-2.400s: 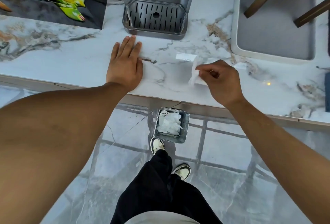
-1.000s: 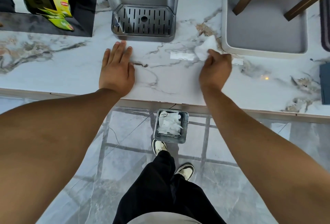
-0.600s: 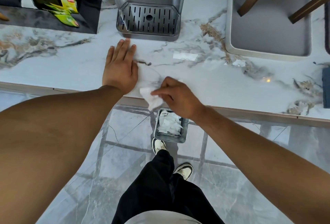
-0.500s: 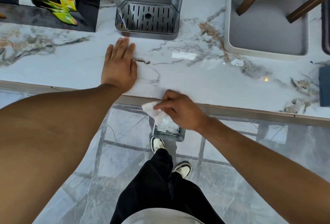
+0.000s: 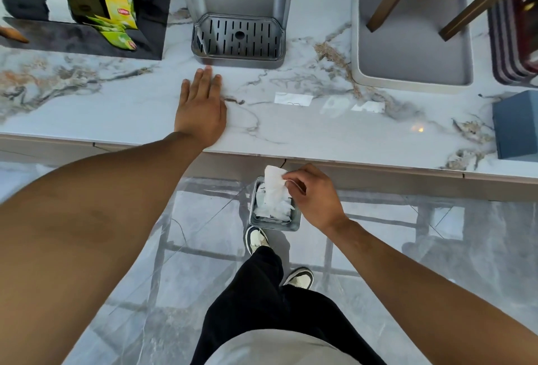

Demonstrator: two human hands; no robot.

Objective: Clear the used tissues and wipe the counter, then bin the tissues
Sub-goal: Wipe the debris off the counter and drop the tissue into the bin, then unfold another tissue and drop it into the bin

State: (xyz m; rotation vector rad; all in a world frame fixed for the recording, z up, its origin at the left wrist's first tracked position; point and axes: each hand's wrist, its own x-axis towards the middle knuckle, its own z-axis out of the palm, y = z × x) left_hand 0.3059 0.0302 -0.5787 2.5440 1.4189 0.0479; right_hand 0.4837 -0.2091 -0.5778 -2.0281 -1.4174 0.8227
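My right hand pinches a crumpled white tissue below the counter's front edge, right above a small square metal bin on the floor. The bin holds other white tissues. My left hand lies flat, palm down, fingers together, on the white marble counter near its front edge. It holds nothing.
A grey drip tray of a dispenser stands just beyond my left hand. A black stand with tea bags is at the back left, a grey tray at the back right, a blue box at the right edge. My shoes stand by the bin.
My right hand wiped the counter with the tissue, drew it back over the front edge and lowered it to just above the bin. The left hand stayed flat on the counter.
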